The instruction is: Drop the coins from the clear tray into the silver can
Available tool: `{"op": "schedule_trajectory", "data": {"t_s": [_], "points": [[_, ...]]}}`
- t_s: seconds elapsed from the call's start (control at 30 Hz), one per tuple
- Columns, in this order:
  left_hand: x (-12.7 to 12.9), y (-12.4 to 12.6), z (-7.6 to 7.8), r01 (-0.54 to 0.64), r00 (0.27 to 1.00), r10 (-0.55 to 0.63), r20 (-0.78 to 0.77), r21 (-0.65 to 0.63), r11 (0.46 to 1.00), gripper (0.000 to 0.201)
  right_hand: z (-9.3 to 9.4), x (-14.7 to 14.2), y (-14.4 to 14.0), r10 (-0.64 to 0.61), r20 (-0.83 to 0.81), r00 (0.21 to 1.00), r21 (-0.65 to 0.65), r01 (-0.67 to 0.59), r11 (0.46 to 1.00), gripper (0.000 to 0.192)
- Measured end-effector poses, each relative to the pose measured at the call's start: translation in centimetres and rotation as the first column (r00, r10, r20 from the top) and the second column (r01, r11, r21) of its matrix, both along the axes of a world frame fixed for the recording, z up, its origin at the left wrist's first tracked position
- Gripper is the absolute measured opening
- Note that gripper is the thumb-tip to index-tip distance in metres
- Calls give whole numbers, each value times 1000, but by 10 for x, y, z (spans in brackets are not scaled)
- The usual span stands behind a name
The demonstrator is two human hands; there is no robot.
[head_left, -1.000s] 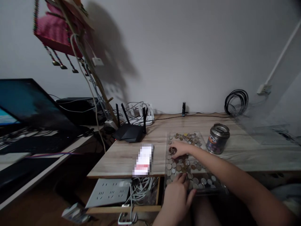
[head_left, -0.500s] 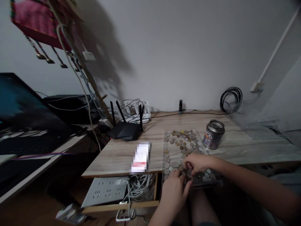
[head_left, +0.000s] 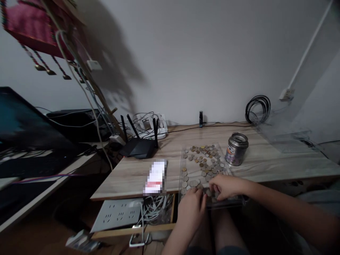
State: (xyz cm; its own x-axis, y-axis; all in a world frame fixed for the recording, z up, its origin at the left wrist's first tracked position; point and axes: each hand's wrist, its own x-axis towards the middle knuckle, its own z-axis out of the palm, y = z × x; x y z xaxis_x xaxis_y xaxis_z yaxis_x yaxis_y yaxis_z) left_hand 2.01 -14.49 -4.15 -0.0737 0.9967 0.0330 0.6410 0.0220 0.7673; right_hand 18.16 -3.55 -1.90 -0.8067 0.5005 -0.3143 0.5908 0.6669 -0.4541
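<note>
A clear tray [head_left: 183, 156] covered with several loose coins [head_left: 204, 159] lies at the front edge of the wooden desk [head_left: 265, 163]. My left hand [head_left: 190, 209] rests at the tray's near left corner, fingertips touching coins. My right hand [head_left: 225, 187] hovers over the tray's near edge with fingers curled down onto coins; whether it grips one I cannot tell. A metal tin [head_left: 236, 148] with an open top stands just right of the tray.
A black router [head_left: 136, 145] and tangled cables sit at the desk's back left. A pixelated phone-sized object [head_left: 155, 177] lies left of the tray. A power strip [head_left: 117, 214] and cords fill the open drawer below. A coiled black cable [head_left: 257, 108] hangs at the back right.
My right hand pulled back from the tray's far left part to its near edge, close to my left hand. The view shifted slightly right.
</note>
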Motion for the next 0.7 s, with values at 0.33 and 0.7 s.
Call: {"op": "schedule_trajectory", "data": {"t_s": [0.33,0.7], "points": [[2,2,-1,30,985,-24,-173,34,999,23,-6,-10,2,119,61,991,33,-121,992,33],[4,5,4,4,975,-42,217,173,985,19,11,11,2,38,302,953,26,-48,998,16]]}}
